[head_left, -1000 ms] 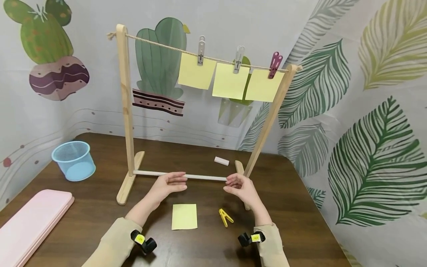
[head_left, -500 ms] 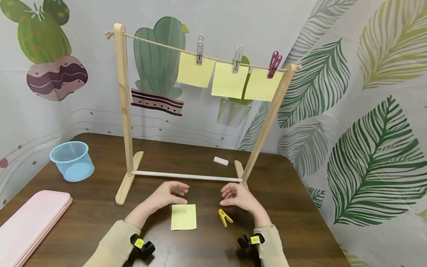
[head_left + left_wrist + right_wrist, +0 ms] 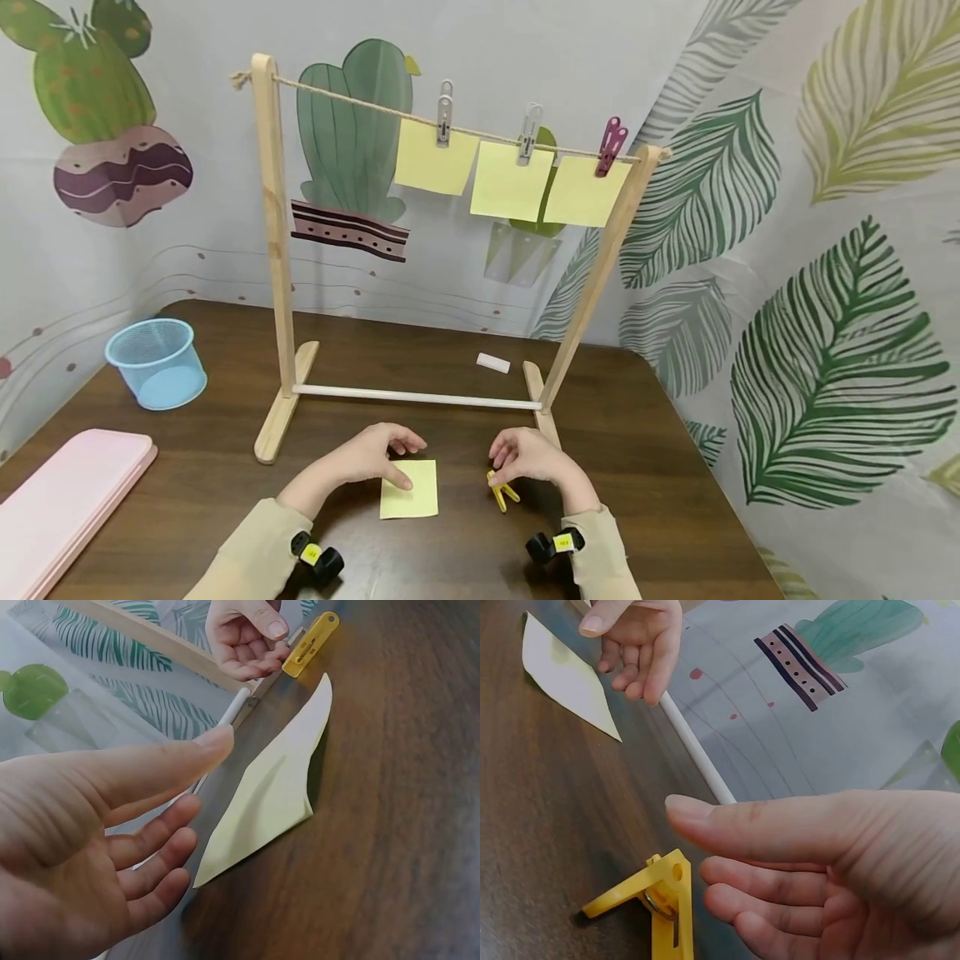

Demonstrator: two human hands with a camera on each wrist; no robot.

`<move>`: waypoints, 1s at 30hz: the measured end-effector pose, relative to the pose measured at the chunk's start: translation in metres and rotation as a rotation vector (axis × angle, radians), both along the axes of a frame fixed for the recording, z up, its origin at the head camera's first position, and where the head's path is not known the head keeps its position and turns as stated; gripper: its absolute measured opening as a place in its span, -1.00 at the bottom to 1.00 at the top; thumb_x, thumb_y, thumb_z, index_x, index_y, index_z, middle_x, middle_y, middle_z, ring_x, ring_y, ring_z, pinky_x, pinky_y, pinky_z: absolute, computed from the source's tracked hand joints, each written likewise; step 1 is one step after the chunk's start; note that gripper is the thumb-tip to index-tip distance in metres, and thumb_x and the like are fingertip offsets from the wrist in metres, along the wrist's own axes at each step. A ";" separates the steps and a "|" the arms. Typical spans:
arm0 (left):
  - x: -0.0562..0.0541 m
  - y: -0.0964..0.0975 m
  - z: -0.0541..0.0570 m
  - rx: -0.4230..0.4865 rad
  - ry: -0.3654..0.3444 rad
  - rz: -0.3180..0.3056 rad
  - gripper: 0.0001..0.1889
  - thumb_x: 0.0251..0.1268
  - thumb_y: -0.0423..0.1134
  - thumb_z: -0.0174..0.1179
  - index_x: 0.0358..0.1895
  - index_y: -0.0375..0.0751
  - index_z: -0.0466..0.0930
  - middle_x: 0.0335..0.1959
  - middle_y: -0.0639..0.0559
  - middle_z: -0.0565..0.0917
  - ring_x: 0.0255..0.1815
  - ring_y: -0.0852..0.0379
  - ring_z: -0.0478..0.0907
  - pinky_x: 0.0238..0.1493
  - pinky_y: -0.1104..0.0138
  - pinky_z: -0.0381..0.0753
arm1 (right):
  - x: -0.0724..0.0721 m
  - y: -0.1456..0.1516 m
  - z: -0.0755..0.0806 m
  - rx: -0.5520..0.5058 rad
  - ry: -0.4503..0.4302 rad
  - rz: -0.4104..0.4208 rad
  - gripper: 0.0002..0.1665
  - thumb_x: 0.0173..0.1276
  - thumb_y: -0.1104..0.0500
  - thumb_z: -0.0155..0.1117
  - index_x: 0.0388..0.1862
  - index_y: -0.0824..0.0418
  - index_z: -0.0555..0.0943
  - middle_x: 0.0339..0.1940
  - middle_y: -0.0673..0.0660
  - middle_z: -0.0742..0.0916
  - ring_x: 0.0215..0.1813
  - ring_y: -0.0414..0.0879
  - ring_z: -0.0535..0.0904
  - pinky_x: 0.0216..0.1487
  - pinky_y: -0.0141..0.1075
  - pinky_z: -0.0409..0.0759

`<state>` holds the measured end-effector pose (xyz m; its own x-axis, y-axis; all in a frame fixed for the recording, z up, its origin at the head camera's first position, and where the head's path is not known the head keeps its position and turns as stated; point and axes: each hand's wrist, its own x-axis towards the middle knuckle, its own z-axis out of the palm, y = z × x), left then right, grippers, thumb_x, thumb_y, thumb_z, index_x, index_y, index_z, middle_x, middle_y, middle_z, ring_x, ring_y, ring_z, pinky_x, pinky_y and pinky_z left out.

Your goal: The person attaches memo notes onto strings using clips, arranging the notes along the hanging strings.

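Observation:
A yellow sticky note (image 3: 422,498) lies on the brown table, its edges curling up in the wrist views. Over its upper left part hovers my left hand (image 3: 372,454), thumb and fingers spread loosely, holding nothing. To the right, my right hand (image 3: 531,457) is just above a yellow clothespin (image 3: 684,900). In the right wrist view its thumb and bent fingers stand apart beside the clothespin, with nothing pinched. Three more sticky notes (image 3: 510,187) hang from a rope (image 3: 360,102), held by two grey clothespins (image 3: 444,117) and a purple clothespin (image 3: 611,148).
The rope spans a wooden stand (image 3: 279,250) with a white crossbar (image 3: 420,397) low between its posts, behind both hands. A blue mesh basket (image 3: 168,367) and a pink case (image 3: 75,500) are at the left. A small white block (image 3: 492,362) lies behind the crossbar.
Both hands have come down and toward the person from near the crossbar. The left is now over the sticky note, the right at the yellow clothespin.

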<state>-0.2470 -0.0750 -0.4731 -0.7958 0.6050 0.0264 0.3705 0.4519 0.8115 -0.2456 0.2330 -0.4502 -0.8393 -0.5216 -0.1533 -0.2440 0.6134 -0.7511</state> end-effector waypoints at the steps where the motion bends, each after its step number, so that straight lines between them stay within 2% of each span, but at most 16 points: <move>1: 0.001 0.000 0.000 -0.011 0.008 0.005 -0.43 -0.21 -0.29 0.59 0.01 -0.28 0.65 -0.06 -0.06 0.69 -0.13 0.10 0.51 -0.08 0.30 0.52 | 0.000 -0.001 0.000 0.009 -0.001 -0.004 -0.59 -0.05 0.24 0.60 -0.25 0.36 0.61 -0.42 0.09 0.70 -0.41 -0.28 0.58 -0.37 -0.44 0.56; 7: 0.005 0.000 -0.002 -0.076 0.063 0.008 -0.36 -0.35 -0.29 0.64 0.01 -0.24 0.66 -0.09 0.03 0.64 -0.12 0.09 0.49 -0.08 0.28 0.52 | 0.002 -0.006 -0.002 0.050 0.029 -0.003 -0.62 -0.07 0.23 0.62 -0.33 0.33 0.62 -0.49 0.03 0.69 -0.47 -0.30 0.54 -0.41 -0.45 0.49; 15: 0.009 0.003 0.001 -0.141 0.089 -0.022 -0.29 -0.41 -0.29 0.66 0.05 -0.32 0.65 -0.11 -0.03 0.60 -0.09 -0.03 0.52 -0.02 0.14 0.55 | 0.004 -0.010 -0.006 0.104 0.055 -0.043 -0.64 -0.11 0.19 0.64 -0.41 0.28 0.63 -0.56 -0.10 0.60 -0.51 -0.33 0.47 -0.44 -0.47 0.44; 22: 0.008 0.003 0.000 -0.163 0.115 -0.023 -0.34 -0.40 -0.31 0.65 0.01 -0.30 0.68 -0.21 0.05 0.60 -0.17 0.10 0.45 -0.15 0.30 0.48 | 0.004 -0.012 -0.008 0.094 0.082 -0.044 -0.66 -0.12 0.25 0.63 -0.42 0.28 0.63 -0.55 -0.04 0.63 -0.50 -0.30 0.49 -0.45 -0.45 0.46; 30: 0.008 0.004 0.000 -0.153 0.106 -0.001 -0.33 -0.42 -0.35 0.65 0.00 -0.27 0.68 -0.24 0.07 0.58 -0.19 0.12 0.47 -0.18 0.34 0.48 | -0.001 -0.016 -0.013 0.034 0.129 -0.085 -0.65 -0.09 0.27 0.63 -0.37 0.28 0.61 -0.50 0.01 0.66 -0.48 -0.31 0.52 -0.44 -0.44 0.53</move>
